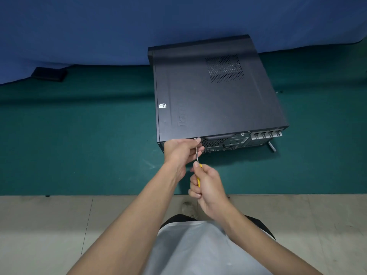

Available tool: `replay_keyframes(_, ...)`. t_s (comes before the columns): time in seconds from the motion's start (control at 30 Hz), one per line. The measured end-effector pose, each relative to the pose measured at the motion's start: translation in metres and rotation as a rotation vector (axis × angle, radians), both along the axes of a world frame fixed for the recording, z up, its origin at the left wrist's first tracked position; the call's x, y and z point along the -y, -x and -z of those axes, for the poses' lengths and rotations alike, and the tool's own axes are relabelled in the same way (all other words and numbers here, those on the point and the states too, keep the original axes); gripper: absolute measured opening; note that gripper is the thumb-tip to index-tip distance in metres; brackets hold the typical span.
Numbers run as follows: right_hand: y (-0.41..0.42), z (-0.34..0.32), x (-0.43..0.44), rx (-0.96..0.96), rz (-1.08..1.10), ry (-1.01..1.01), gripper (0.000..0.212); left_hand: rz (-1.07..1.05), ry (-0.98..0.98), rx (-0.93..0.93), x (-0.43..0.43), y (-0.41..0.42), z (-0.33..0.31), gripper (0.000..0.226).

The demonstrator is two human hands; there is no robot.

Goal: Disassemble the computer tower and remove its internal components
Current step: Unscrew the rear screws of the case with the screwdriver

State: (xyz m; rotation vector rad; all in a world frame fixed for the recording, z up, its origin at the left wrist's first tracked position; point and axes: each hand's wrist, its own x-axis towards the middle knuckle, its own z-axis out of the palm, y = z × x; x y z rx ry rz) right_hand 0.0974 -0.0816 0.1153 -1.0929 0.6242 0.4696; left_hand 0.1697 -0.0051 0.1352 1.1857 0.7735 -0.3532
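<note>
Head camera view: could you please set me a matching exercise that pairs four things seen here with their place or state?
Things:
1 computer tower
2 screwdriver
3 left hand
4 black block

Places or states:
A far left, by the blue cloth
B lies on its side on the green mat
C yellow handle gripped in the right hand
D pinches the metal shaft near its tip

Pairs: 1-B; 2-C; 3-D; 4-A
</note>
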Motion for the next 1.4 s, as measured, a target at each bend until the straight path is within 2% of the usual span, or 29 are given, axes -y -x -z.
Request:
replay_keyframes(0.07,-0.003,0.001,0.009,-0.116,0.061,-0.445,0.023,-0.003,0.054,-0.025,-0.003,-0.003,-0.001,0.028)
replay_keyframes(0.17,-0.007,0.004,0.017,-0.176,0.044,-0.774,0.029,0.013,0.146,-0.087,-0.01,-0.005,-0.002,0.038)
replay_keyframes(0.27,-0.01,0.006,0.021,-0.188,0.047,-0.867,0.03,0.06,0.157,-0.112,-0.015,-0.006,-0.003,0.037)
replay_keyframes(0.33,-0.012,0.005,0.018,-0.183,0.041,-0.829,0.029,0.083,0.159,-0.116,-0.018,-0.007,-0.003,0.036)
replay_keyframes(0.43,-0.014,0.002,0.012,-0.147,0.045,-0.659,0.033,0.108,0.177,-0.138,-0.022,-0.007,-0.003,0.036)
replay_keyframes(0.57,-0.014,-0.002,0.0,-0.11,0.077,-0.327,0.037,0.101,0.188,-0.168,-0.023,-0.008,0.0,0.04)
replay_keyframes(0.63,-0.015,-0.006,-0.006,-0.034,-0.001,0.024,0.034,0.095,0.186,-0.173,-0.022,-0.008,0.001,0.041)
replay_keyframes(0.7,-0.014,-0.006,-0.01,0.105,-0.197,0.578,0.031,0.098,0.181,-0.17,-0.021,-0.007,0.003,0.042)
replay_keyframes(0.73,-0.013,-0.003,-0.011,0.157,-0.277,0.781,0.03,0.099,0.177,-0.169,-0.021,-0.007,0.003,0.042)
replay_keyframes(0.87,-0.008,0.004,-0.014,0.282,-0.348,1.166,0.022,0.093,0.168,-0.166,-0.019,-0.007,0.003,0.04)
replay_keyframes(0.93,-0.008,0.007,-0.011,0.32,-0.373,1.241,0.023,0.089,0.164,-0.169,-0.019,-0.007,0.002,0.039)
replay_keyframes(0.97,-0.009,0.007,-0.009,0.324,-0.371,1.207,0.025,0.092,0.161,-0.171,-0.019,-0.007,0.001,0.039)
replay_keyframes(1.03,-0.012,0.007,-0.006,0.283,-0.293,0.946,0.03,0.098,0.128,-0.174,-0.021,-0.007,-0.001,0.037)
replay_keyframes(1.07,-0.013,0.008,-0.003,0.214,-0.21,0.698,0.033,0.097,0.091,-0.174,-0.022,-0.009,-0.001,0.037)
replay_keyframes(1.17,-0.014,0.005,0.006,-0.115,0.07,-0.295,0.035,0.095,0.002,-0.177,-0.024,-0.012,-0.003,0.034)
replay_keyframes(1.2,-0.014,0.004,0.008,-0.183,0.087,-0.494,0.034,0.088,0.005,-0.179,-0.024,-0.013,-0.004,0.034)
replay_keyframes(1.23,-0.014,0.001,0.009,-0.216,0.08,-0.595,0.032,0.082,0.016,-0.181,-0.024,-0.013,-0.004,0.034)
replay_keyframes(1.3,-0.017,-0.002,0.011,-0.173,0.047,-0.586,0.027,0.07,0.044,-0.183,-0.023,-0.012,-0.004,0.034)
replay_keyframes(1.33,-0.019,-0.004,0.011,-0.142,0.038,-0.502,0.026,0.06,0.057,-0.184,-0.022,-0.011,-0.004,0.033)
replay_keyframes(1.37,-0.021,-0.006,0.01,-0.103,0.03,-0.365,0.026,0.051,0.065,-0.184,-0.022,-0.011,-0.003,0.033)
replay_keyframes(1.4,-0.022,-0.008,0.007,-0.049,-0.008,-0.131,0.027,0.047,0.069,-0.184,-0.022,-0.01,-0.003,0.032)
